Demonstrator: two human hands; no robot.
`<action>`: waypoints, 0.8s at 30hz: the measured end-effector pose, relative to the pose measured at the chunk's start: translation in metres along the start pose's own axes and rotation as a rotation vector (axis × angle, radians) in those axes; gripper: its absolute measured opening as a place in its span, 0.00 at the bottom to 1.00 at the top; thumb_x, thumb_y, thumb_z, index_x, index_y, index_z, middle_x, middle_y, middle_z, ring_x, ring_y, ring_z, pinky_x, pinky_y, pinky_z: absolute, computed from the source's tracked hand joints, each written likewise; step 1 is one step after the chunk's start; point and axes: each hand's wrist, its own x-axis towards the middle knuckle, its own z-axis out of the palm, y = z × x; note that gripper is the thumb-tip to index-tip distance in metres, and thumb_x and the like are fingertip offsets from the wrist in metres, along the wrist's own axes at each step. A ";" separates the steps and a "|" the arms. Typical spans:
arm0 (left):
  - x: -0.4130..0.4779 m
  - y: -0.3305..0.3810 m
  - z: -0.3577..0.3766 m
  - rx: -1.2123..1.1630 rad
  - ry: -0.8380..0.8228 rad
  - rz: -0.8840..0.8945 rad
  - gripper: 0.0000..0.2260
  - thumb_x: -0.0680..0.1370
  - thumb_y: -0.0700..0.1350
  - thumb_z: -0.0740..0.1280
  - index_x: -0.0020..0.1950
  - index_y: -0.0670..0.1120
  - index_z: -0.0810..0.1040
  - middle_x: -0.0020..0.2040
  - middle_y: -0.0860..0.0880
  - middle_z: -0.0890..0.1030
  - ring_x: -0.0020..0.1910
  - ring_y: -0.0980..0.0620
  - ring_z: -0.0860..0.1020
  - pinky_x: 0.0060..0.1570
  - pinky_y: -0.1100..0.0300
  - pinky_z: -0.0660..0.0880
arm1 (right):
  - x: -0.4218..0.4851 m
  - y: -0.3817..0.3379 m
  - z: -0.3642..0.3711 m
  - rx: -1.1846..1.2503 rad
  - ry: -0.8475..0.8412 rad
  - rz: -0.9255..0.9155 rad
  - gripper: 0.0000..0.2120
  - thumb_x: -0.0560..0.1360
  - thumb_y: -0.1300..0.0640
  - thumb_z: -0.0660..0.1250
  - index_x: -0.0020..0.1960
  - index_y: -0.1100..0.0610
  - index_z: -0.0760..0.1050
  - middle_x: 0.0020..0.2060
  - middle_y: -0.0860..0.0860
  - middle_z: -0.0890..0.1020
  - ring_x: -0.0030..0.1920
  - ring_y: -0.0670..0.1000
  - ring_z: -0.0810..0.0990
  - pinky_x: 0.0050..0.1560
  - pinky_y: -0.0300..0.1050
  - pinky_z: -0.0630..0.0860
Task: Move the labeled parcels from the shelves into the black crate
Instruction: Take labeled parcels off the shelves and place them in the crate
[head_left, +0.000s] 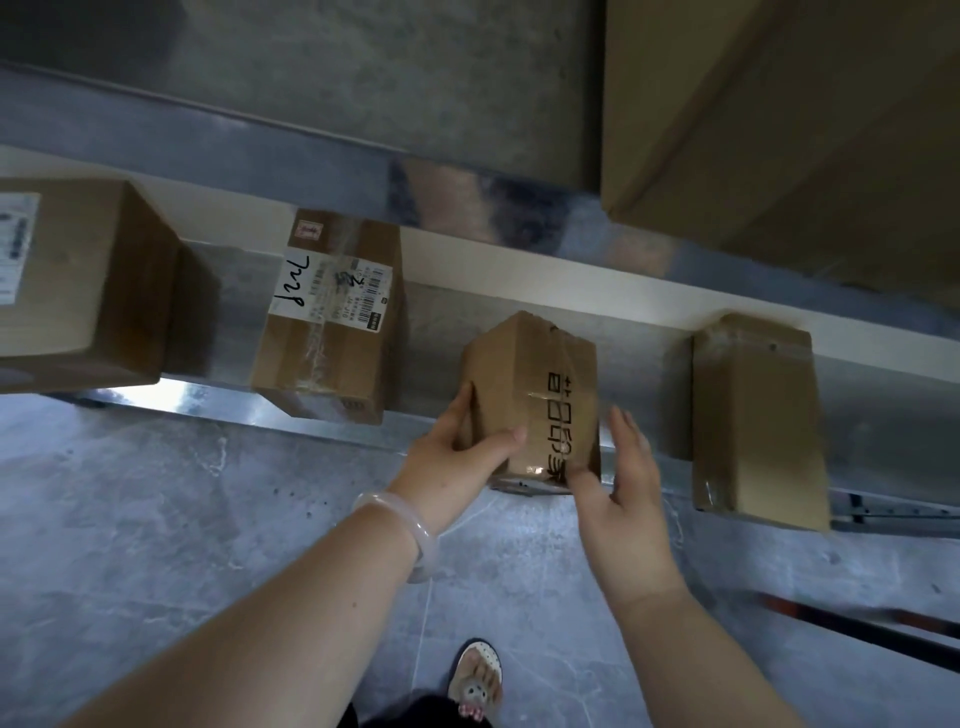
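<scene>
Bare left hand (451, 460), pale translucent bangle (413, 532) at its wrist; bare right hand (626, 514); dotted white sandal (480, 670), black garment (434, 714)

Open gaps flank the middle box (530, 384): labeled box (332, 322) well left, plain box (753, 415) near right, upper shelf (260, 140) overhead.

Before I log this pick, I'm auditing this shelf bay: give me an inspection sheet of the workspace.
Surface: grey metal shelf, four boxes on it.
Job's things: small brown cardboard box with black print; brown cardboard parcel with white handwritten label; larger labelled brown box, far left; black crate not in view.
Clutter: plain taped brown box, right.
Grips: left hand grips the small box; right hand open, thumb against it.
Cables: nothing seen.
Surroundings: grey marbled floor; large cardboard box on the shelf above.
</scene>
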 end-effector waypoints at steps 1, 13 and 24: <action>-0.003 0.000 0.000 -0.039 -0.014 -0.002 0.43 0.63 0.69 0.69 0.75 0.70 0.56 0.66 0.57 0.76 0.62 0.55 0.76 0.67 0.53 0.71 | 0.000 -0.001 -0.003 0.051 -0.023 0.018 0.24 0.79 0.56 0.62 0.71 0.38 0.64 0.70 0.37 0.69 0.69 0.35 0.64 0.67 0.34 0.61; -0.025 0.004 0.008 0.059 0.048 0.190 0.33 0.74 0.66 0.67 0.74 0.72 0.54 0.69 0.60 0.72 0.67 0.55 0.73 0.69 0.51 0.69 | -0.040 -0.008 0.005 -0.134 -0.011 -0.162 0.25 0.76 0.49 0.65 0.69 0.32 0.62 0.69 0.35 0.63 0.71 0.36 0.58 0.67 0.32 0.62; -0.057 0.021 0.008 -0.282 -0.034 0.061 0.31 0.71 0.56 0.69 0.72 0.68 0.62 0.59 0.56 0.81 0.57 0.52 0.81 0.58 0.47 0.79 | -0.055 -0.026 -0.031 -0.077 0.060 -0.180 0.24 0.78 0.54 0.64 0.70 0.35 0.66 0.73 0.38 0.60 0.70 0.31 0.57 0.56 0.23 0.66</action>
